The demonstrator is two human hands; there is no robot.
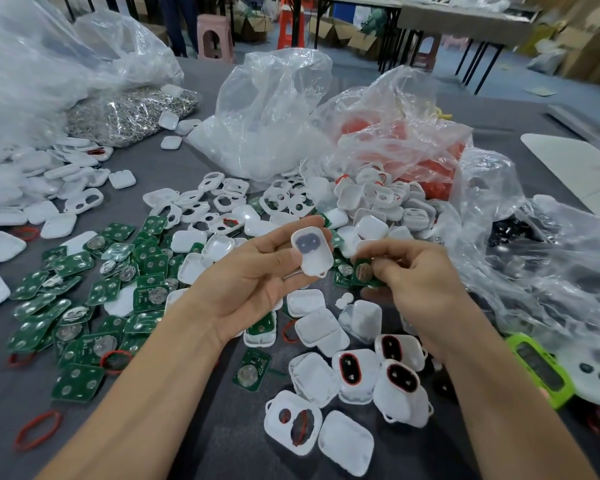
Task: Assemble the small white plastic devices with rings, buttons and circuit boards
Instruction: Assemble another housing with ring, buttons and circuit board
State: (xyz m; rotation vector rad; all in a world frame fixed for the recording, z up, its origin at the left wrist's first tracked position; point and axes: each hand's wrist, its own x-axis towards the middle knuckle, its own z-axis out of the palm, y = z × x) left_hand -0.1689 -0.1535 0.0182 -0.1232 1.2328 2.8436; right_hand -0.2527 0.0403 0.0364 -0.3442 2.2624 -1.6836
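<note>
At frame centre the left hand (257, 277) grips a small white rounded plastic shell (314, 263), dark buttons (305, 241) showing inside, above the grey surface (229, 420). The right hand (420, 282) pinches a green circuit board (363, 273) with a round silver cell just beside it. Board fitting looks to be the step in hand; next the board needs squaring up and pressing into the shell.
</note>
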